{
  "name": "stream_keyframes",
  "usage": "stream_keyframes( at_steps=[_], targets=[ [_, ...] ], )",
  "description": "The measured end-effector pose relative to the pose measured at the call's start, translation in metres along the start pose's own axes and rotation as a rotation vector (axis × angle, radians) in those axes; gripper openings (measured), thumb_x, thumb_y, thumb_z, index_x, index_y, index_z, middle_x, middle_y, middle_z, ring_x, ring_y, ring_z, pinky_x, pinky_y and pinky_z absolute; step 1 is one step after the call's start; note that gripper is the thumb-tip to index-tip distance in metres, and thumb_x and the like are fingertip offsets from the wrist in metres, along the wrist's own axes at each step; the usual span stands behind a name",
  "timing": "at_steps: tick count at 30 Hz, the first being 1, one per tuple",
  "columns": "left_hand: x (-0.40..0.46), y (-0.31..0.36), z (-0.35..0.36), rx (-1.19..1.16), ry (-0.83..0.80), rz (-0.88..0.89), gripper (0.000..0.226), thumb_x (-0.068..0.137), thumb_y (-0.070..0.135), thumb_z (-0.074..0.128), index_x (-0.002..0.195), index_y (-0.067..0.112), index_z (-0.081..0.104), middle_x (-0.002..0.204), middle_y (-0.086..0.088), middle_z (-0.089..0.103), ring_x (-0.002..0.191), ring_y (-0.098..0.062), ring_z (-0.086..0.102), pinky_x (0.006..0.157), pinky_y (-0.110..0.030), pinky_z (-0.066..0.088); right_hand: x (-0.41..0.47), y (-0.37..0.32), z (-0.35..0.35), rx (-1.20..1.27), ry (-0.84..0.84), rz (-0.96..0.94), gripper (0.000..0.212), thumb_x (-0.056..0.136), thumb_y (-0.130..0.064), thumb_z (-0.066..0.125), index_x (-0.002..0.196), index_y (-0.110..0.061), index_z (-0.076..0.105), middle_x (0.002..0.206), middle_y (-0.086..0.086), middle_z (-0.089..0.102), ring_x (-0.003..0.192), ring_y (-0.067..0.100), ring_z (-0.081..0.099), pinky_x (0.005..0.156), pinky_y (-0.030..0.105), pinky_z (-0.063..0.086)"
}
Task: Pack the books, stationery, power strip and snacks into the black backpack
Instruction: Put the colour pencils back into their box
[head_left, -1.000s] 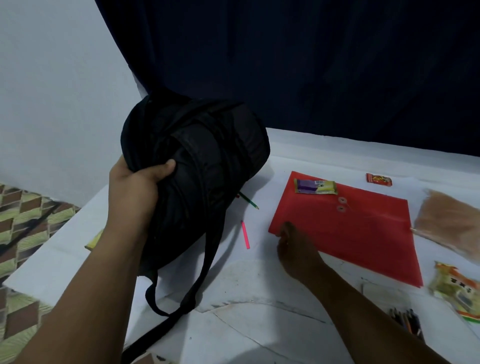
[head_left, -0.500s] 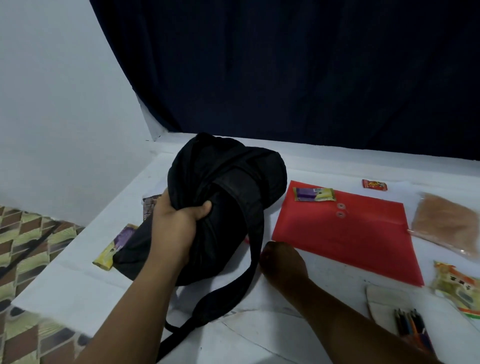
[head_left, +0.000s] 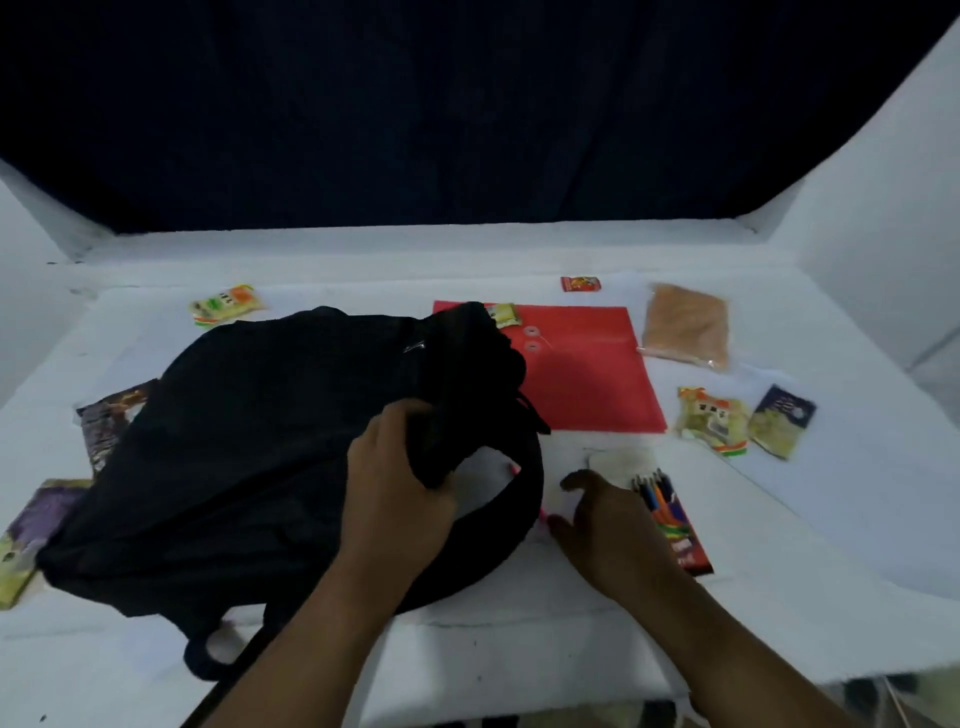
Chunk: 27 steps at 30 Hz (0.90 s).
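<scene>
Backpack (head_left: 249, 457) lies slumped on the bench (head_left: 779, 545), long axis running left-near to right-far; left hand (head_left: 400, 499) grips its fabric at the right end; right hand (head_left: 608, 525), fingers spread and empty, hovers just right of it, nearer the pencil pack (head_left: 675, 525).

Black backpack (head_left: 249, 441) made of soft matt cloth, red folder (head_left: 592, 374) of smooth plastic, snack packets (head_left: 714, 423) wrapped in shiny plastic, table (head_left: 831, 519) covered in white matt paper.
</scene>
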<state>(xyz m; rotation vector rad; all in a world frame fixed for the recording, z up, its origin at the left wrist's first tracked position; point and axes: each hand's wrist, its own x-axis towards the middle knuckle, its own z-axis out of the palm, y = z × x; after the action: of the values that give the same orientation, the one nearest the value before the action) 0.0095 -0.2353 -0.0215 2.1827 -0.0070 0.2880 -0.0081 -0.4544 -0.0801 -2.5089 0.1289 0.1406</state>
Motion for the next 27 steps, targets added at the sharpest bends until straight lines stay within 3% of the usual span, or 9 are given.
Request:
stream_keyframes(
  at_steps=[2, 4, 6, 8, 11, 15, 18, 23, 27],
  targets=[
    [-0.005, 0.005, 0.015, 0.133, -0.088, 0.083, 0.069, 0.070, 0.014, 0.074, 0.132, 0.027, 0.046, 0.125, 0.010, 0.047, 0.118, -0.010, 0.041, 0.106, -0.044, 0.040, -0.004, 0.006, -0.015, 0.179, 0.027, 0.049, 0.029, 0.089, -0.015, 0.063, 0.114, -0.021, 0.050, 0.067, 0.001, 0.058, 0.054, 0.007, 0.054, 0.044, 0.017, 0.037],
    [-0.009, 0.010, 0.028, 0.199, -0.118, 0.185, 0.079, 0.070, 0.026, 0.071, 0.142, 0.028, 0.037, 0.138, 0.002, 0.043, 0.131, -0.021, 0.035, 0.113, -0.056, 0.031, -0.003, 0.018, -0.032, 0.252, 0.069, 0.091, 0.018, 0.093, -0.008, 0.051, 0.104, -0.021, 0.046, 0.078, 0.006, 0.059, 0.059, 0.012, 0.054, 0.043, 0.018, 0.036],
    [-0.015, 0.023, 0.042, 0.151, -0.166, 0.263, 0.083, 0.073, 0.020, 0.074, 0.145, 0.030, 0.034, 0.147, 0.000, 0.038, 0.140, -0.022, 0.028, 0.117, -0.050, 0.029, 0.004, 0.035, -0.047, 0.237, 0.100, 0.095, 0.018, 0.094, -0.005, 0.047, 0.101, -0.021, 0.049, 0.092, 0.003, 0.059, 0.071, 0.015, 0.058, 0.049, 0.017, 0.038],
    [-0.022, 0.039, 0.057, 0.076, -0.166, 0.379, 0.073, 0.077, 0.013, 0.075, 0.142, 0.025, 0.043, 0.145, 0.002, 0.041, 0.141, -0.016, 0.030, 0.118, -0.032, 0.027, 0.014, 0.052, -0.061, 0.199, 0.126, 0.097, 0.027, 0.091, -0.001, 0.052, 0.104, -0.024, 0.056, 0.106, -0.002, 0.057, 0.088, 0.015, 0.058, 0.062, 0.018, 0.040],
    [-0.036, 0.058, 0.085, -0.021, -0.163, 0.484, 0.036, 0.085, 0.011, 0.070, 0.120, 0.017, 0.063, 0.119, 0.008, 0.059, 0.116, -0.004, 0.054, 0.101, -0.015, 0.041, 0.029, 0.072, -0.077, 0.191, 0.178, 0.070, 0.036, 0.086, -0.003, 0.060, 0.111, -0.029, 0.062, 0.112, -0.006, 0.059, 0.098, 0.010, 0.055, 0.071, 0.024, 0.041],
    [-0.046, 0.051, 0.127, 0.059, -0.332, 0.320, 0.010, 0.091, 0.013, 0.061, 0.093, 0.015, 0.070, 0.084, 0.009, 0.066, 0.077, -0.002, 0.061, 0.068, -0.017, 0.049, 0.039, 0.084, -0.088, 0.446, 0.217, 0.002, 0.028, 0.087, -0.011, 0.069, 0.110, -0.028, 0.070, 0.104, -0.015, 0.068, 0.093, 0.003, 0.065, 0.080, 0.027, 0.053],
    [-0.048, 0.034, 0.145, 0.237, -0.235, 0.202, 0.016, 0.086, 0.021, 0.053, 0.076, 0.014, 0.063, 0.073, 0.006, 0.062, 0.067, -0.005, 0.056, 0.057, -0.025, 0.048, 0.045, 0.090, -0.090, 0.570, 0.207, -0.026, 0.024, 0.086, -0.013, 0.072, 0.102, -0.031, 0.071, 0.095, -0.014, 0.072, 0.086, 0.000, 0.066, 0.077, 0.023, 0.052],
    [-0.049, 0.022, 0.148, 0.448, 0.025, 0.047, 0.014, 0.086, 0.024, 0.069, 0.078, 0.015, 0.062, 0.076, 0.000, 0.061, 0.069, -0.022, 0.061, 0.053, -0.026, 0.039, 0.056, 0.096, -0.087, 0.616, 0.149, -0.102, 0.018, 0.085, -0.017, 0.076, 0.099, -0.025, 0.070, 0.087, -0.010, 0.072, 0.074, -0.002, 0.067, 0.061, 0.010, 0.048],
    [-0.052, 0.024, 0.167, 0.476, 0.061, -0.075, 0.035, 0.084, 0.038, 0.075, 0.106, 0.012, 0.067, 0.098, -0.006, 0.066, 0.091, -0.026, 0.063, 0.067, -0.032, 0.052, 0.061, 0.101, -0.073, 0.593, 0.101, -0.145, 0.017, 0.085, -0.019, 0.077, 0.100, -0.022, 0.069, 0.085, -0.009, 0.071, 0.073, 0.000, 0.067, 0.062, 0.013, 0.050]
  ],
)
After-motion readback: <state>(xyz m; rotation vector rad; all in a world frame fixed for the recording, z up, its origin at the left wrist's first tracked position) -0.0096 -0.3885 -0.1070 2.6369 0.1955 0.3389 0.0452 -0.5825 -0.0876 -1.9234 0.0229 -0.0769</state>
